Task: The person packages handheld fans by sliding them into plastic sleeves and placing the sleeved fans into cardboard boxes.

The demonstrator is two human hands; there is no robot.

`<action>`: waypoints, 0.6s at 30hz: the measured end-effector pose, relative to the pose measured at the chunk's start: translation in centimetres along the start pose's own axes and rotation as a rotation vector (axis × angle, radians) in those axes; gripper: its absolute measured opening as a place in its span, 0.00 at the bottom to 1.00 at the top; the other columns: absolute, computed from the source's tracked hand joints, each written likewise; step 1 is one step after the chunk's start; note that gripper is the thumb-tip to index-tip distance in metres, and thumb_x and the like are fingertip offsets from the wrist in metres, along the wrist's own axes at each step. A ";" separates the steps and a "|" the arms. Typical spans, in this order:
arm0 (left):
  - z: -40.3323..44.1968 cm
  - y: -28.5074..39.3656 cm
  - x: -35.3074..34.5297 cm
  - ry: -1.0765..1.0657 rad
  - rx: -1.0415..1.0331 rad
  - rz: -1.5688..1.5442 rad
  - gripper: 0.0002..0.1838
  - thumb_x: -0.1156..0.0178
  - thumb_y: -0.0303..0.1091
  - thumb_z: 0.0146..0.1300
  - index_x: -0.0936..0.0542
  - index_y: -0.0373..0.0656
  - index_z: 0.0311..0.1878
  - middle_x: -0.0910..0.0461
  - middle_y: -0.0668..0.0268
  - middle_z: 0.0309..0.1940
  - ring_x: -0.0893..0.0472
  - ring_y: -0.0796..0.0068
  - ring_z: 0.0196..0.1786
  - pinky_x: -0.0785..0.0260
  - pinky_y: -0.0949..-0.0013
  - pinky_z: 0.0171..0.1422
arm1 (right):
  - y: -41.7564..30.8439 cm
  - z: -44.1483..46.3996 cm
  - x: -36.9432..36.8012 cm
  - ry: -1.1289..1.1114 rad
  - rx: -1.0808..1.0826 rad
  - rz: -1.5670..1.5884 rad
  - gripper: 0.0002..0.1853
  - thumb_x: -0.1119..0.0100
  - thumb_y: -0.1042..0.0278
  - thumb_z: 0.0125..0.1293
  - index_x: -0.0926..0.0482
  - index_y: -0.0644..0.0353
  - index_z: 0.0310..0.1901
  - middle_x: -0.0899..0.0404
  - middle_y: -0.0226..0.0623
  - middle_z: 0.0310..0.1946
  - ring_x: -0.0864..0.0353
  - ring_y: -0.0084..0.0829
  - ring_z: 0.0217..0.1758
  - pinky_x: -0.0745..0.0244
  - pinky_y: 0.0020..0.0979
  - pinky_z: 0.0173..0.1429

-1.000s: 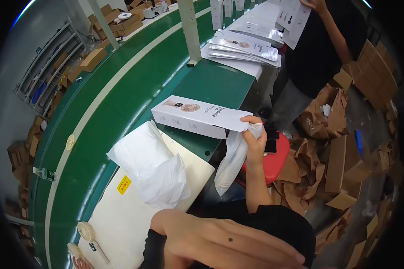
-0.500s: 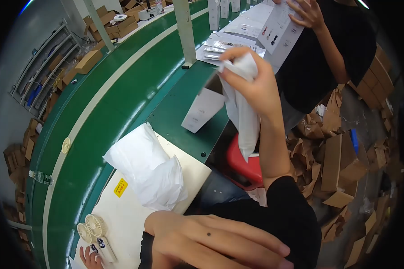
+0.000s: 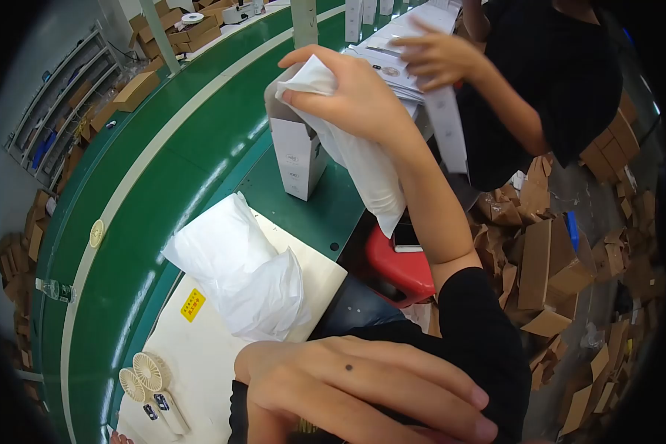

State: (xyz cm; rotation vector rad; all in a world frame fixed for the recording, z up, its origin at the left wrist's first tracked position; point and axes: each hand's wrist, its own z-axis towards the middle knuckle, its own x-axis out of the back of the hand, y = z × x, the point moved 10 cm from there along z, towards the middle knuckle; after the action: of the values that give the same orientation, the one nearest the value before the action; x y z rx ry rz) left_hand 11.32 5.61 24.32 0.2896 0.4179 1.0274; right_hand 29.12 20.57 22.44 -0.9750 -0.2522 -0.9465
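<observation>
My right hand (image 3: 355,96) is raised and closed on a slim white bag (image 3: 362,166), which hangs down from it. Its thumb and fingers are at the open top of a white box (image 3: 294,159) standing upright on the green table (image 3: 263,177). Close to the camera, my left hand (image 3: 362,388) is spread, back up, with nothing visible in it; its underside is hidden. A larger, crumpled white bag (image 3: 237,266) lies on the cream board (image 3: 207,359). Two small cream handheld fans (image 3: 152,372) lie at the board's lower left.
A co-worker's blurred hand (image 3: 444,58) is near white cartons (image 3: 392,70) at the upper right. Below it are a red stool (image 3: 399,270) and torn brown cardboard (image 3: 536,266). Another person's fingertips (image 3: 120,438) show at lower left. A bottle (image 3: 55,290) stands farther left.
My right hand has moved up and left with the slim bag, to the top of the box. The box, earlier lying on its side, is now upright. The co-worker's carton has dropped lower.
</observation>
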 end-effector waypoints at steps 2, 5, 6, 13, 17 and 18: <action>0.3 0.2 0.2 -0.020 -0.014 0.009 0.40 0.59 0.61 0.69 0.24 0.23 0.47 0.24 0.32 0.43 0.23 0.33 0.46 0.26 0.47 0.47 | 0.2 0.8 -0.2 -0.012 0.013 -0.017 0.22 0.36 0.54 0.55 0.22 0.53 0.50 0.18 0.40 0.36 0.18 0.31 0.37 0.25 0.30 0.42; 0.3 0.8 0.5 -0.019 -0.074 0.026 0.40 0.59 0.61 0.69 0.24 0.23 0.48 0.24 0.33 0.43 0.22 0.35 0.46 0.26 0.46 0.48 | 0.7 1.6 -1.0 -0.038 0.023 -0.030 0.24 0.37 0.54 0.55 0.23 0.52 0.53 0.19 0.40 0.39 0.19 0.32 0.40 0.25 0.30 0.43; 0.1 0.9 0.4 -0.020 -0.077 0.025 0.40 0.59 0.61 0.69 0.24 0.23 0.48 0.24 0.33 0.43 0.22 0.35 0.46 0.26 0.46 0.48 | 1.1 1.8 -1.2 -0.043 0.005 -0.008 0.25 0.37 0.54 0.55 0.24 0.51 0.54 0.19 0.40 0.39 0.19 0.32 0.41 0.24 0.30 0.44; -0.4 1.5 0.3 -0.040 -0.098 -0.021 0.39 0.58 0.60 0.70 0.24 0.23 0.47 0.24 0.34 0.43 0.22 0.37 0.46 0.27 0.45 0.50 | 2.6 2.6 -0.5 -0.005 -0.068 0.164 0.26 0.37 0.54 0.56 0.25 0.49 0.57 0.20 0.39 0.42 0.19 0.32 0.42 0.23 0.32 0.43; -0.5 1.7 0.4 -0.074 -0.118 0.000 0.38 0.58 0.60 0.70 0.24 0.23 0.47 0.23 0.35 0.43 0.22 0.38 0.46 0.27 0.45 0.50 | 2.7 2.8 3.1 0.181 -0.123 0.445 0.21 0.33 0.57 0.53 0.22 0.52 0.49 0.19 0.40 0.41 0.18 0.36 0.41 0.23 0.35 0.45; -0.4 1.7 0.4 -0.072 -0.115 -0.004 0.38 0.58 0.60 0.70 0.24 0.23 0.47 0.23 0.35 0.43 0.22 0.38 0.46 0.27 0.45 0.50 | 3.1 3.0 4.6 0.302 -0.114 0.577 0.19 0.34 0.59 0.54 0.21 0.52 0.48 0.19 0.40 0.41 0.18 0.36 0.41 0.23 0.35 0.44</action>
State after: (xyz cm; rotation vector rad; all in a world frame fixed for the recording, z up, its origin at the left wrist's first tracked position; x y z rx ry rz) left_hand 10.04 6.82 24.59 0.2222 0.2933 1.0295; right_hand 34.95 21.01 24.93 -0.9212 0.3294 -0.5648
